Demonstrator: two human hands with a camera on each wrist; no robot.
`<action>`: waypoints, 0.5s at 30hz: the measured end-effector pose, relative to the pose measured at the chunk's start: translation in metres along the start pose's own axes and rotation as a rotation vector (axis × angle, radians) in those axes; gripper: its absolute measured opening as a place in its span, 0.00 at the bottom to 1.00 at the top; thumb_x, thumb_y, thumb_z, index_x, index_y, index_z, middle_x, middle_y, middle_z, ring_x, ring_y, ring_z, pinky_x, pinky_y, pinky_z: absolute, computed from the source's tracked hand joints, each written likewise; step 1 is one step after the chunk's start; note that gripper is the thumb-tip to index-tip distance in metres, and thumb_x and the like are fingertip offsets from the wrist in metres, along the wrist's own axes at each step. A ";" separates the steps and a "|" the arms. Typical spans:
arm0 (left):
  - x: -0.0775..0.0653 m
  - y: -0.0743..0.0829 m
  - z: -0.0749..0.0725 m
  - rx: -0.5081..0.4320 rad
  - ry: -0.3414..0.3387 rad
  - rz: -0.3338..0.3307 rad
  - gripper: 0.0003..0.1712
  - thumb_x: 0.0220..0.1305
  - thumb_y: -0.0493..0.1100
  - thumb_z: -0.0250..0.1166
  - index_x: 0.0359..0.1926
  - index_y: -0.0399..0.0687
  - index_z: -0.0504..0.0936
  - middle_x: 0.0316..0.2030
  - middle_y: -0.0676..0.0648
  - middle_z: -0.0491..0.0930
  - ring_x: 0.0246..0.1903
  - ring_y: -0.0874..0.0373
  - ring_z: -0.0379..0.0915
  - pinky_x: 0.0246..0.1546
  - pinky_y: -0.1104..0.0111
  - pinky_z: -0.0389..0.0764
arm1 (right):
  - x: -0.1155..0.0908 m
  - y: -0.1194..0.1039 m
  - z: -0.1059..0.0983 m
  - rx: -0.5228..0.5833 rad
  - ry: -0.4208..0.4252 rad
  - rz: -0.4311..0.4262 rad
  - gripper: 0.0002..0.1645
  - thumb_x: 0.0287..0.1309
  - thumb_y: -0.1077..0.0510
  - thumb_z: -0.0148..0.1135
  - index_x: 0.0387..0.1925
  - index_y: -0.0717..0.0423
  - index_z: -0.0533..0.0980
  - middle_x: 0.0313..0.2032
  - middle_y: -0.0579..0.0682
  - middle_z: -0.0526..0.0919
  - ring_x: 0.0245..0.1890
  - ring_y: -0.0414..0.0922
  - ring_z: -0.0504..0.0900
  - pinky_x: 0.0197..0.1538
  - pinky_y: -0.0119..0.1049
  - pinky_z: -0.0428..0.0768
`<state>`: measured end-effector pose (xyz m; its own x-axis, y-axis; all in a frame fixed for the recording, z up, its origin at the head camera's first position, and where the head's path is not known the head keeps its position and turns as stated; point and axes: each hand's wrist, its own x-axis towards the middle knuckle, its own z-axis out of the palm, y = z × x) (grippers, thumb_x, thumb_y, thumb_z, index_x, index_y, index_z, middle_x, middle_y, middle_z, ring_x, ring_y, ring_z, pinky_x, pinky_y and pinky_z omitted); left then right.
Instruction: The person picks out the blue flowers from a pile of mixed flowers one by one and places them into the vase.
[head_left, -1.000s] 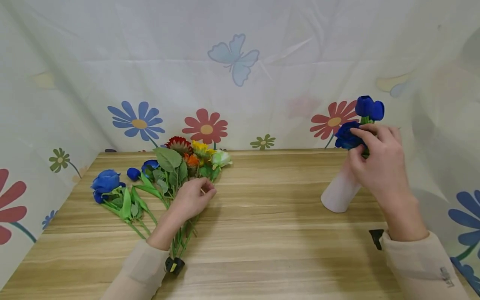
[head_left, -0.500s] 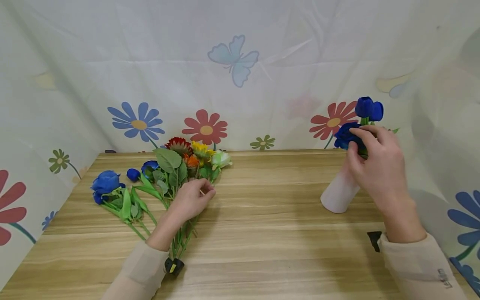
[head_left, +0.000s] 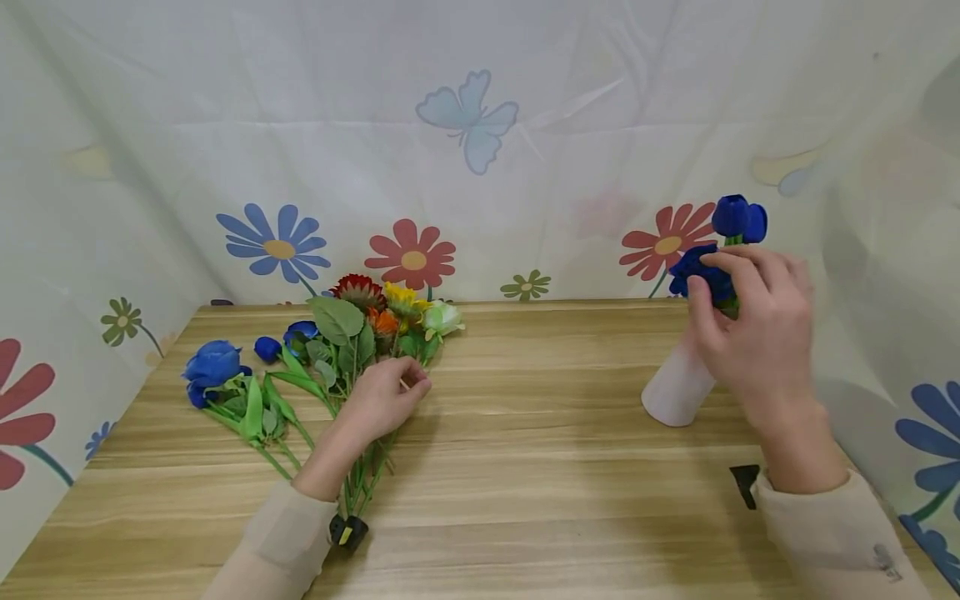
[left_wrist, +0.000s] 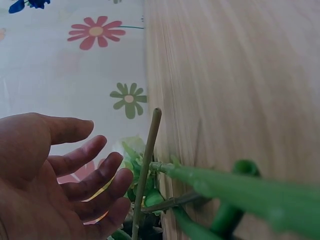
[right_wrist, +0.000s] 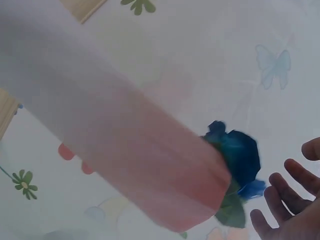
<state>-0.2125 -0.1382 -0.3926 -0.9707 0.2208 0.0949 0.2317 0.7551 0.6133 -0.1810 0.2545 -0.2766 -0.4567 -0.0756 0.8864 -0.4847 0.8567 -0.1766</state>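
A white vase point(head_left: 675, 387), pink toward its mouth in the right wrist view, stands at the right. It holds a blue rose-like flower point(head_left: 692, 271) and blue tulips point(head_left: 738, 218). My right hand point(head_left: 765, 325) is beside these blooms, thumb and fingers apart; in the right wrist view its fingers point(right_wrist: 280, 195) show nothing between them. Over the flower bunch on the left, my left hand point(head_left: 386, 396) hangs with loosely bent fingers and holds nothing. Green stems point(left_wrist: 235, 187) pass close to it in the left wrist view. Whether it touches them I cannot tell.
Red point(head_left: 358, 292), yellow point(head_left: 405, 302), orange and pale green blooms lie at the left with leafy stems. Blue flowers point(head_left: 213, 364) lie farther left. A black piece point(head_left: 349, 532) is at the stem ends. Floral cloth point(head_left: 525, 192) stands behind the table point(head_left: 525, 467).
My right thumb has moved away from the blue rose-like flower, and the right hand has opened and shifted slightly. The left hand and the flowers under it look the same.
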 end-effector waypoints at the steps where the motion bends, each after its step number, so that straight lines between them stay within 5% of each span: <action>1: 0.000 0.000 0.000 0.000 -0.001 0.000 0.08 0.73 0.46 0.65 0.43 0.46 0.84 0.37 0.49 0.83 0.34 0.55 0.78 0.39 0.58 0.80 | 0.000 -0.003 0.001 0.005 0.014 -0.016 0.21 0.65 0.55 0.61 0.45 0.73 0.81 0.49 0.70 0.81 0.53 0.70 0.73 0.57 0.58 0.69; 7: 0.000 -0.001 0.000 0.007 -0.001 0.005 0.07 0.73 0.45 0.65 0.42 0.46 0.84 0.37 0.49 0.83 0.34 0.55 0.78 0.39 0.58 0.80 | -0.007 -0.021 0.012 0.054 0.005 -0.149 0.24 0.69 0.51 0.55 0.44 0.71 0.82 0.48 0.67 0.82 0.51 0.66 0.77 0.56 0.48 0.73; 15: -0.001 -0.001 0.000 0.010 0.006 0.016 0.07 0.73 0.45 0.66 0.41 0.46 0.84 0.36 0.50 0.83 0.34 0.56 0.78 0.38 0.59 0.80 | -0.028 -0.030 0.032 0.109 -0.191 -0.222 0.15 0.65 0.58 0.62 0.44 0.67 0.82 0.46 0.62 0.83 0.47 0.60 0.79 0.51 0.50 0.78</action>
<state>-0.2119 -0.1390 -0.3930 -0.9673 0.2290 0.1090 0.2474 0.7576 0.6040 -0.1774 0.2141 -0.3098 -0.4576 -0.3576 0.8141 -0.6608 0.7493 -0.0422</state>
